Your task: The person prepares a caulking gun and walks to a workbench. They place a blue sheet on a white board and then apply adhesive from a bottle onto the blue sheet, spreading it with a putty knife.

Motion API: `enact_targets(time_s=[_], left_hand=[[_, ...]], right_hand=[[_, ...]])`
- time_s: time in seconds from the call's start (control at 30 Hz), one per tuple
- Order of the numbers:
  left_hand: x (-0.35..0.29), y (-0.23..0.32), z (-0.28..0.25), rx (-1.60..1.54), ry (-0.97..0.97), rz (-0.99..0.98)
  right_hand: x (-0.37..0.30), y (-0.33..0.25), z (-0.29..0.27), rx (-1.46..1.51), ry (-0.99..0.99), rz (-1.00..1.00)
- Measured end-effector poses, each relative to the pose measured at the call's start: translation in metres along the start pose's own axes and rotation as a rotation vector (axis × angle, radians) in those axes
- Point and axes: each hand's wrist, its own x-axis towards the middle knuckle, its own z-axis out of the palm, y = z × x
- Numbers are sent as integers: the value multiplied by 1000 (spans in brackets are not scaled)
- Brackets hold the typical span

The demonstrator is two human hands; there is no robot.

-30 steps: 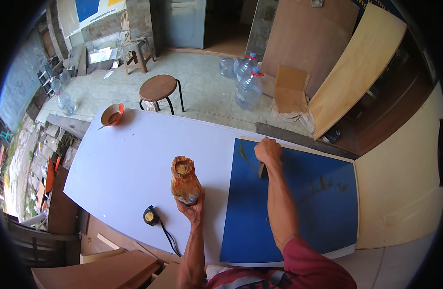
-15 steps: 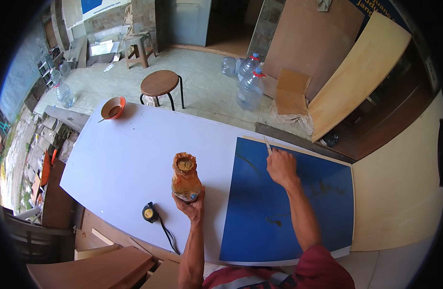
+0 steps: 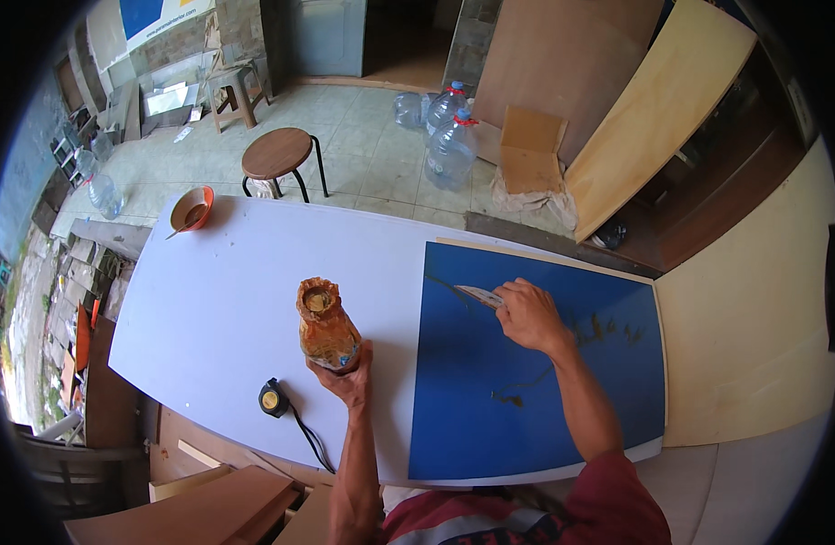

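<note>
My left hand (image 3: 347, 377) is closed round the lower part of a glue-crusted plastic bottle (image 3: 328, 331), its cut, open top tilted up toward me over the white sheet (image 3: 245, 263). In my right hand (image 3: 529, 315) is a flat, light-coloured spreader (image 3: 479, 295), held just over the blue panel (image 3: 472, 418). Brownish streaks of glue (image 3: 608, 329) lie on the blue panel, to the right of and below my right hand. Whether the spreader touches the surface I cannot tell.
A black tape measure (image 3: 273, 398) with a strap lies left of my left forearm. At the far left corner sits an orange bowl (image 3: 192, 209) with a stick in it. Beyond the table stand a round stool (image 3: 278, 153) and large water bottles (image 3: 451, 150). Boards lean at right.
My right hand has turned the spreader from pointing away to pointing left, lower over the blue panel. The whole view has shifted slightly; the left hand keeps its hold on the bottle.
</note>
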Motion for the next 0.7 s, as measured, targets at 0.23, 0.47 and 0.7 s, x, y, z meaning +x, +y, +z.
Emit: enact_targets(time_s=[0.23,0.47,0.7], left_hand=[[-52,62,-36,4,12,437],[67,53,173,105,-657,237],[119,1,255,680,-1253,429]], right_hand=[[-104,-1,-4,336,162,128],[-199,-12,-5,533,413,313],[-285,-3,-1,613,562,592]])
